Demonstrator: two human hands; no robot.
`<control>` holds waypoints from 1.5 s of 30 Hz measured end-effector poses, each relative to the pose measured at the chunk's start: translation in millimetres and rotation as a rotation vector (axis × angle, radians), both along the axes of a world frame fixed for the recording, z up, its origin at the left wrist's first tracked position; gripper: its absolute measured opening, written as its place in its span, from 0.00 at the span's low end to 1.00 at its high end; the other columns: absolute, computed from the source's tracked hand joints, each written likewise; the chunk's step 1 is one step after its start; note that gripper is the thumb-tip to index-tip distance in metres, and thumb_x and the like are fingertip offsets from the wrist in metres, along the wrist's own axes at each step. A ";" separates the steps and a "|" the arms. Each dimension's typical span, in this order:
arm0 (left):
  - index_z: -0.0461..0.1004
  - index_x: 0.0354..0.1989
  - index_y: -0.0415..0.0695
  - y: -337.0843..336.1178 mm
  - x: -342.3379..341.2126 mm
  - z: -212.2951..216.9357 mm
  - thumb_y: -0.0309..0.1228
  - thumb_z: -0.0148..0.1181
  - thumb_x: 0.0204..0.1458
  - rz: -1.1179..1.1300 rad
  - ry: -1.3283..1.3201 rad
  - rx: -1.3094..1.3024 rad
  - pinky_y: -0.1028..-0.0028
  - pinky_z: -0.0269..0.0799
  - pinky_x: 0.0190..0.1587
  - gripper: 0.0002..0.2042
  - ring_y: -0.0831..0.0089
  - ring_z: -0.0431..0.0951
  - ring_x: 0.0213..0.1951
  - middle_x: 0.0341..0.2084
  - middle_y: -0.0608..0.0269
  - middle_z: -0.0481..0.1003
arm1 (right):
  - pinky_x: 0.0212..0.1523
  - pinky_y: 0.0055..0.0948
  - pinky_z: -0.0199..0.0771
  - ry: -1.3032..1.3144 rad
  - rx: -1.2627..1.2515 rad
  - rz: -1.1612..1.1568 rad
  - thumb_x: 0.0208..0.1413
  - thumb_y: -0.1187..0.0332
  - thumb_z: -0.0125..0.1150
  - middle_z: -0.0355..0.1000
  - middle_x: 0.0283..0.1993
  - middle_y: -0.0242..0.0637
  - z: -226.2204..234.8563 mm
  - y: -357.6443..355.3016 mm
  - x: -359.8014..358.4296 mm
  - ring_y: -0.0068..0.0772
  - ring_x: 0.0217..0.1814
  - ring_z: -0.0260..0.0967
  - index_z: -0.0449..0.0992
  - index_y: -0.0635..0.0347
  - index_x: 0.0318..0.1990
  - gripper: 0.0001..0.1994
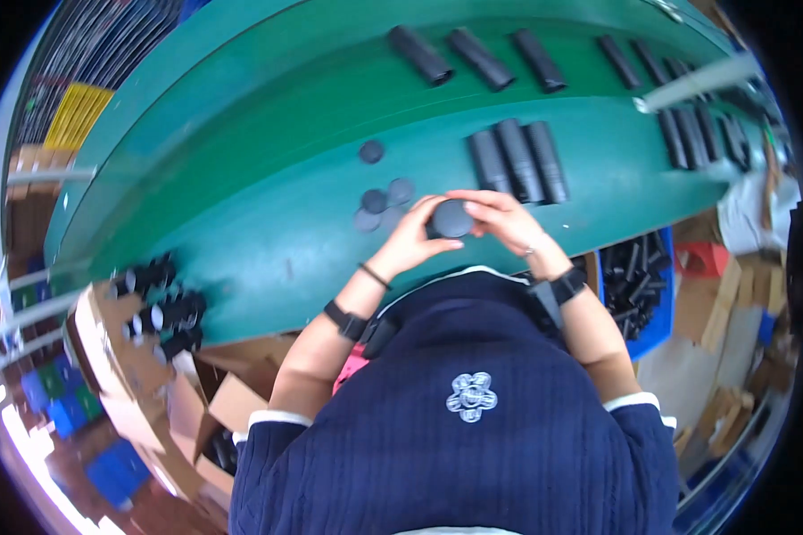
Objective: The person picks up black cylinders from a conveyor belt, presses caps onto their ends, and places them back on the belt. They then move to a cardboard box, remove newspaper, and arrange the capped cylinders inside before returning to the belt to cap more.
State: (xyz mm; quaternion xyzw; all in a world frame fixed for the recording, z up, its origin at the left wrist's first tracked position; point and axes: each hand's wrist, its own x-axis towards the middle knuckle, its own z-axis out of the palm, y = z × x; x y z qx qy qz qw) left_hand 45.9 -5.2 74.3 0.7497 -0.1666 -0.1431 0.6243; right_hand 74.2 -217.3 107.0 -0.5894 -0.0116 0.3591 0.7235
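- Both hands meet at the near edge of the green counter [268, 267]; the left hand [412, 239] and the right hand [501, 218] close around one black tube [452, 218], its round capped end turned up toward the camera, so the fingers [489, 203] grip its sides from both flanks and steady it; whether a cap is being pressed on or merely held I cannot tell, the end-on view hides the joint.
- Just left of the hands lie loose black discs [379, 203], kept within easy reach of the left hand; one more disc sits a little farther up the counter.
- Three black tubes [517, 162] lie side by side just beyond the right hand, aligned as a tidy batch; further tubes [477, 55] lie spaced out on the far strip of the counter.
- The counter is a long curved green surface, smooth and matte; a blue bin [638, 294] of black parts stands below its right edge, cardboard boxes [152, 357] with more black pieces sit at the left, and blue crates and packaging crowd the floor around.
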 end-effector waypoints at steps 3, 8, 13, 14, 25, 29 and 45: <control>0.62 0.57 0.40 -8.5 -15.3 -9.3 0.33 0.73 0.39 0.026 0.087 -0.140 0.66 0.65 0.58 0.35 0.61 0.68 0.57 0.52 0.53 0.67 | 0.31 0.16 0.68 -0.036 -0.033 0.027 0.61 0.64 0.55 0.74 0.37 0.26 -2.7 -4.1 -7.5 0.12 0.30 0.65 0.73 0.57 0.57 0.18; 0.59 0.58 0.40 -13.3 -15.2 6.4 0.35 0.66 0.49 0.013 0.144 -0.118 0.67 0.65 0.57 0.30 0.64 0.68 0.56 0.51 0.52 0.68 | 0.32 0.17 0.70 -0.100 -0.072 0.057 0.61 0.66 0.53 0.75 0.39 0.29 -8.0 -4.1 -7.4 0.14 0.30 0.67 0.72 0.57 0.57 0.17; 0.57 0.58 0.39 -24.3 -6.7 -9.4 0.36 0.65 0.50 0.097 0.013 -0.053 0.67 0.67 0.53 0.30 0.66 0.70 0.52 0.48 0.52 0.68 | 0.29 0.16 0.69 -0.099 -0.094 -0.067 0.62 0.67 0.53 0.75 0.36 0.30 -15.3 -2.1 -1.7 0.14 0.28 0.68 0.75 0.58 0.54 0.15; 0.57 0.58 0.39 -24.3 -7.5 -9.6 0.36 0.65 0.50 0.096 0.015 -0.056 0.67 0.67 0.53 0.30 0.66 0.70 0.52 0.48 0.52 0.68 | 0.28 0.16 0.69 -0.099 -0.096 -0.096 0.62 0.67 0.53 0.75 0.34 0.28 -16.1 -2.1 1.0 0.14 0.27 0.67 0.75 0.57 0.54 0.15; 0.61 0.55 0.37 4.3 -15.4 -17.9 0.37 0.66 0.49 0.029 0.105 0.039 0.67 0.70 0.51 0.29 0.67 0.74 0.50 0.46 0.53 0.73 | 0.50 0.27 0.71 -0.283 -0.127 0.107 0.48 0.70 0.69 0.64 0.50 0.35 -14.6 13.7 -6.0 0.26 0.51 0.65 0.65 0.59 0.62 0.32; 0.61 0.54 0.37 8.0 -18.8 -18.0 0.37 0.67 0.48 0.010 0.117 0.124 0.67 0.71 0.49 0.29 0.64 0.76 0.47 0.44 0.52 0.75 | 0.50 0.29 0.71 -0.368 -0.249 0.200 0.45 0.68 0.71 0.65 0.50 0.36 -28.0 18.5 -9.1 0.29 0.51 0.66 0.68 0.62 0.59 0.31; 0.61 0.55 0.42 17.2 -38.8 9.4 0.38 0.71 0.43 0.073 0.033 0.196 0.65 0.73 0.45 0.32 0.56 0.77 0.45 0.42 0.50 0.74 | 0.60 0.32 0.65 -0.379 -0.115 0.282 0.43 0.76 0.69 0.60 0.57 0.36 -2.9 23.2 -16.9 0.31 0.62 0.60 0.65 0.59 0.62 0.34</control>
